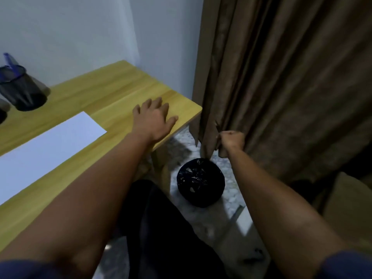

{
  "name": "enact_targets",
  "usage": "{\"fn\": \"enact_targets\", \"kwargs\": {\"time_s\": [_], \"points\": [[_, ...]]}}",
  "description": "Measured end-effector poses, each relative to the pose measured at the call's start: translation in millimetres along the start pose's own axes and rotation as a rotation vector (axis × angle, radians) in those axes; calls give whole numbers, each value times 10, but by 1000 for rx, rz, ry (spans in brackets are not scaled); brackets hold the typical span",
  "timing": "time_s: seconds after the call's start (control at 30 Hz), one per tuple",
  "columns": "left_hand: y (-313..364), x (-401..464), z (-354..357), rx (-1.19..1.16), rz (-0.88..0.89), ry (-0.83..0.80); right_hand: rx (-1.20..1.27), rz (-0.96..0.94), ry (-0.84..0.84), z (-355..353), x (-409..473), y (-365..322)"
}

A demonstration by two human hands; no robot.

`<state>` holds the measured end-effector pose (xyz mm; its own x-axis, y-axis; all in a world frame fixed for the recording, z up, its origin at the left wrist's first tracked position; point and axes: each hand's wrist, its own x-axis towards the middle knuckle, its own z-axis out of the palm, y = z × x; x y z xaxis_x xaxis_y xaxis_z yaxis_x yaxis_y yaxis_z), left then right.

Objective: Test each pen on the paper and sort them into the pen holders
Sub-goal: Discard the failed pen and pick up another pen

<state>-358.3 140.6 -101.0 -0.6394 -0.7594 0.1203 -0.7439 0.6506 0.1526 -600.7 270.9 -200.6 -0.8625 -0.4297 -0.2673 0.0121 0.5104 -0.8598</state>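
Note:
A white sheet of paper [50,146] lies on the wooden table [112,87]. At the far left stands a black mesh pen holder [22,89] with a blue pen [9,60] sticking out of it. The rim of a second dark holder [2,115] shows at the left edge. My left hand [155,117] rests flat on the table near its right corner, fingers spread, holding nothing. My right hand [231,140] is off the table, fist closed, gripping the edge of the brown curtain [281,87]. No pen lies on the table in view.
A bin lined with a black bag [200,183] stands on the speckled floor beside the table leg. The curtain hangs right of the table. A pale wall runs behind the table. My dark-clothed lap fills the lower middle.

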Motion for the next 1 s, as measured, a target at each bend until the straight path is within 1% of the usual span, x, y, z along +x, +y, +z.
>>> {"fn": "enact_targets", "kwargs": {"time_s": [0.1,0.2,0.3,0.37,0.47,0.57,0.63,0.8,0.9,1.0], "points": [[-14,128,112,-14,-26,26,-236,75,-30,123,267,624],[-5,156,183,-29,-56,67,-402,78,-106,255,410,1002],[8,165,217,-35,-57,80,-340,148,-95,283,326,1097],[6,173,224,-31,-59,89,-363,129,-111,270,259,1048],[8,163,217,-29,-58,98,-344,83,-102,218,204,821],[25,138,190,-34,-58,69,-254,-4,-48,133,123,459],[35,117,140,-45,-51,48,-190,-73,-2,71,33,157],[-9,-21,-126,-83,-41,69,-180,-312,70,-42,-242,-691],[-204,-170,-302,-97,-82,104,-179,-457,42,56,-441,-1113],[-513,-391,-535,-93,-132,145,-194,-575,-65,343,-725,-1437]]}}
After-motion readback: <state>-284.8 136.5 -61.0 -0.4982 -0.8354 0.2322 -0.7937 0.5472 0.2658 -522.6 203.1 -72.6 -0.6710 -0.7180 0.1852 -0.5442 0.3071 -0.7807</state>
